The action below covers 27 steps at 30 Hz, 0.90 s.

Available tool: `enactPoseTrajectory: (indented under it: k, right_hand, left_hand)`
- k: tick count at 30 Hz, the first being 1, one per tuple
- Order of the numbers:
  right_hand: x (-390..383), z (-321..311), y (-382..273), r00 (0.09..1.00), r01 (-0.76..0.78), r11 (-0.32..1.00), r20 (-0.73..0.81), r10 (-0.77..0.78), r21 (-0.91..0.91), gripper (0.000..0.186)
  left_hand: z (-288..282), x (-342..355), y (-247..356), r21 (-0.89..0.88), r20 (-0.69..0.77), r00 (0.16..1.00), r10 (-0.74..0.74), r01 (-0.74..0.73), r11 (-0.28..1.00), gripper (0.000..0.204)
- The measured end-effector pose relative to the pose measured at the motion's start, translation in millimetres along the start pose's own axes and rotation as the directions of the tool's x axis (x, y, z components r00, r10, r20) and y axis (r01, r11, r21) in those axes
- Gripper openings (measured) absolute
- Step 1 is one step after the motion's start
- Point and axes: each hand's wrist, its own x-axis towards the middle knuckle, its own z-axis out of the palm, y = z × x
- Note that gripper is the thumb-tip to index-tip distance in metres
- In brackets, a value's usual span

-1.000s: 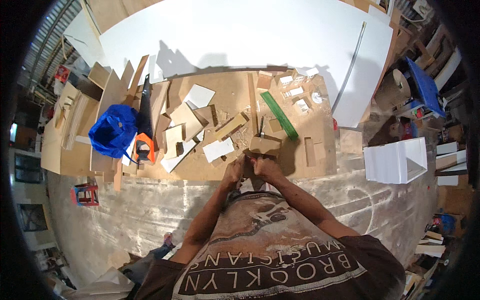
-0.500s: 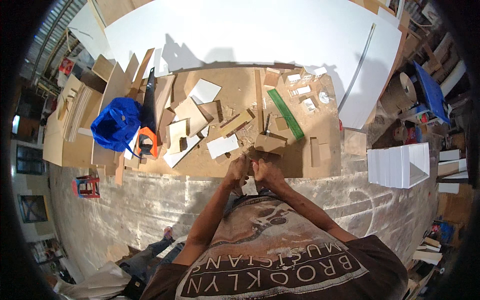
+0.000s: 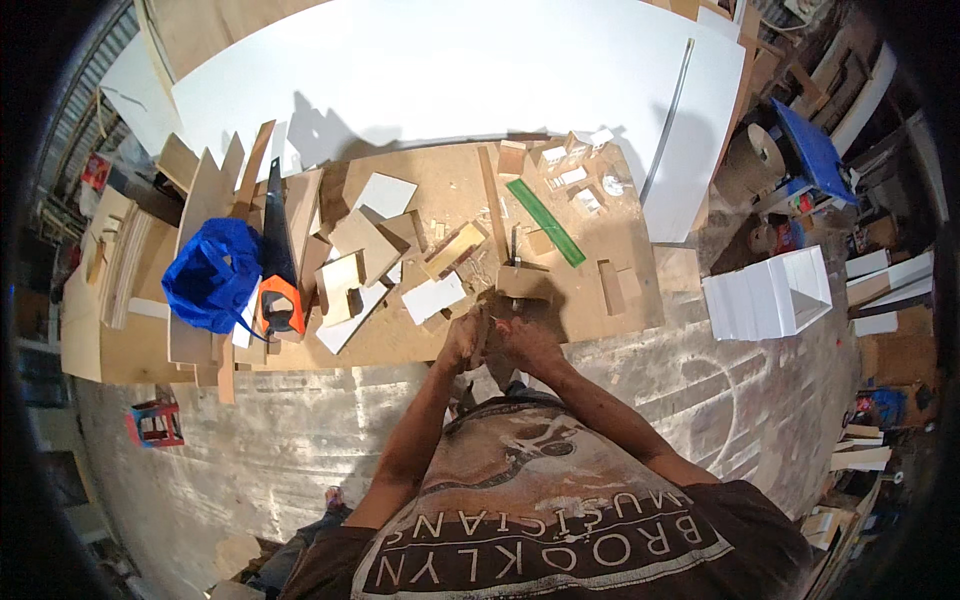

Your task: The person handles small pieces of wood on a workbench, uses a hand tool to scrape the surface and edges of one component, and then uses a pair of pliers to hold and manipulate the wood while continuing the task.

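Both hands are close together at the near edge of the bench, with curled fingers. My left hand is closed, and whatever is in its fingers is too small and dark to name. Against it, my right hand is closed too; its fingertips hide anything they pinch. Just beyond the right hand a brown wood block lies on the bench, with a dark slim tool behind it. Left of the block rest a small white board and a wood piece with a pale strip. A green strip lies farther right.
A handsaw with an orange handle leans at the left beside a blue bag and upright boards. Offcuts and small white parts cover the bench. A large white panel spans the back. A white box stands right.
My view has turned slightly, so the bench and its contents sit farther left in the picture. Both hands stay together at the bench edge, with only a small shift.
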Motion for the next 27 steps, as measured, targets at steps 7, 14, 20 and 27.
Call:
enactPoseTrajectory:
  k: [7,14,20,27]
  right_hand:
    - [2.9,-2.4,-2.6,0.993,-0.114,0.993,0.014,0.113,0.038,0.055]
    - [24.4,35.3,56.1,0.995,-0.042,0.988,-0.085,0.055,0.152,0.055]
    - [-3.7,1.7,5.9,0.989,0.139,0.990,-0.048,-0.140,-0.016,0.052]
    - [13.5,-2.8,-9.6,0.992,-0.035,0.996,-0.117,0.044,0.079,0.050]
  left_hand:
    - [4.0,-6.0,19.7,0.046,-0.011,1.000,-0.026,0.027,0.999,0.066]
    - [-2.6,17.0,-1.7,-0.107,0.162,0.976,-0.148,0.167,0.980,0.066]
    - [-30.9,8.6,-40.9,0.504,0.230,0.836,0.498,-0.540,0.674,0.087]
    - [-14.9,10.3,-0.6,0.769,0.339,0.932,0.127,-0.353,0.533,0.067]
